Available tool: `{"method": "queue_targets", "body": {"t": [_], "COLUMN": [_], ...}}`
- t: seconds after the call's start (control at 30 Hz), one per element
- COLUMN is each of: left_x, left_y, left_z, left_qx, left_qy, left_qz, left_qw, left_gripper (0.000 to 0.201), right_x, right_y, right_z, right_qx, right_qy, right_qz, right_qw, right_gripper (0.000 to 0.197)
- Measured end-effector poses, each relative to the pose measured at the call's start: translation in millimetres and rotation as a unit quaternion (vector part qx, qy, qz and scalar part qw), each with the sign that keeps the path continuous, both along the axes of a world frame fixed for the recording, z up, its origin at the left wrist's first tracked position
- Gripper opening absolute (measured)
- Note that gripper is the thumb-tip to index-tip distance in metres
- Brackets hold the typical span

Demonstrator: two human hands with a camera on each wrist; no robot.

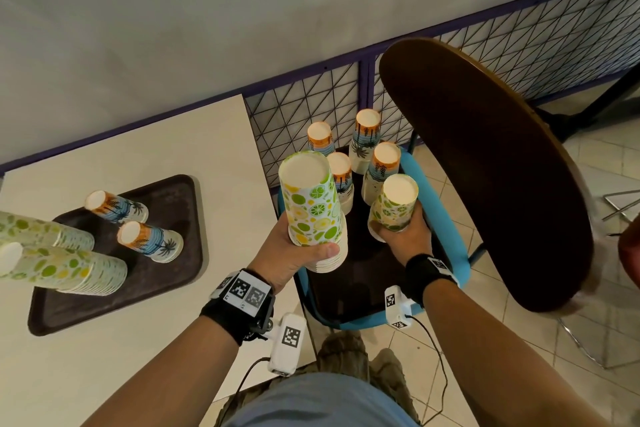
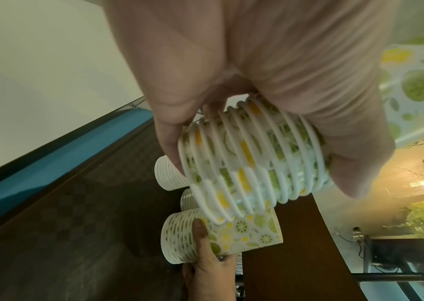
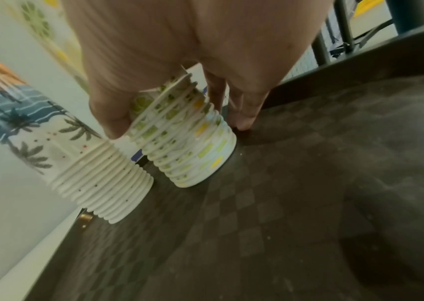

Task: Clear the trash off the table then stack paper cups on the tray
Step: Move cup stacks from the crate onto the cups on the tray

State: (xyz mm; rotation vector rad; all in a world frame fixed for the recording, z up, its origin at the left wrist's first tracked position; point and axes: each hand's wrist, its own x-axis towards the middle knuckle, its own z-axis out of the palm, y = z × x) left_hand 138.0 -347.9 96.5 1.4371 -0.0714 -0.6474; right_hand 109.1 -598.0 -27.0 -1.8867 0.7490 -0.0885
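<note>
Our left hand (image 1: pixel 294 253) curls round a lime-print cup stack (image 1: pixel 313 208) lifted beside the table tray (image 1: pixel 180 191), our right hand (image 1: pixel 403 236) gripping another on the chair tray (image 1: pixel 360 288); we carry both upright, squeezing lightly.

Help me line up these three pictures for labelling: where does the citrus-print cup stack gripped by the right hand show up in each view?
Head: the citrus-print stack is right of centre, in the right hand, over the dark tray on the blue chair.
Left wrist: low centre, lying sideways, fingers across it.
Right wrist: centre, base on the tray, under the palm.
Shared landmark: that tray's checkered surface.
</note>
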Motion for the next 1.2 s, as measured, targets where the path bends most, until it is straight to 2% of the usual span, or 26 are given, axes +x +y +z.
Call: {"method": "queue_targets", "body": {"t": [0.33,0.43,0.53,0.7,0.8,0.87,0.93,1.0,1.07,1.13,1.2], "left_x": [-2.3,-3.1,-4.2,-8.0,-13.7,-18.2,-22.4,-26.4,-29.9,-33.2,-34.5], "left_y": [1.8,3.5,9.2,33.6,61.1,85.1,112.6,144.9,181.5,219.8,259.4], "left_z": [-4.7,-3.6,-1.7,5.0,6.4,6.6,10.0,14.1,18.2,23.2,30.9], "left_qx": [0.011,0.007,-0.001,-0.005,-0.015,-0.024,-0.024,-0.018,-0.013,-0.008,0.008], "left_qy": [-0.001,-0.003,-0.004,-0.007,-0.01,-0.008,-0.008,-0.02,-0.035,-0.052,-0.081], "left_qz": [0.001,0.004,0.014,0.042,0.085,0.125,0.167,0.212,0.264,0.309,0.337], "left_qw": [1.0,1.0,1.0,0.999,0.996,0.992,0.986,0.977,0.964,0.95,0.938], "left_gripper": [0.083,0.081,0.079,0.072,0.074,0.083,0.1,0.104,0.1,0.095,0.079], "right_x": [-4.3,-10.1,-21.3,-44.4,-50.9,-48.7,-42.3,-32.4,-20.5,-7.0,7.2], "right_y": [6.6,7.9,13.3,30.6,48.8,66.9,89.9,117.7,148.3,182.2,219.1], "right_z": [7.9,11.0,19.9,48.6,65.1,77.5,93.1,109.4,122.2,134.1,144.1], "right_qx": [-0.066,-0.031,0.021,0.109,0.161,0.191,0.205,0.205,0.213,0.219,0.224], "right_qy": [0.011,-0.012,-0.054,-0.105,-0.115,-0.115,-0.109,-0.108,-0.115,-0.123,-0.126], "right_qz": [0.048,0.036,0.022,0.061,0.101,0.13,0.165,0.208,0.246,0.276,0.306], "right_qw": [0.997,0.999,0.998,0.987,0.975,0.966,0.958,0.95,0.939,0.928,0.917], "right_gripper": [0.1,0.1,0.092,0.082,0.094,0.099,0.096,0.082,0.07,0.068,0.066]}}
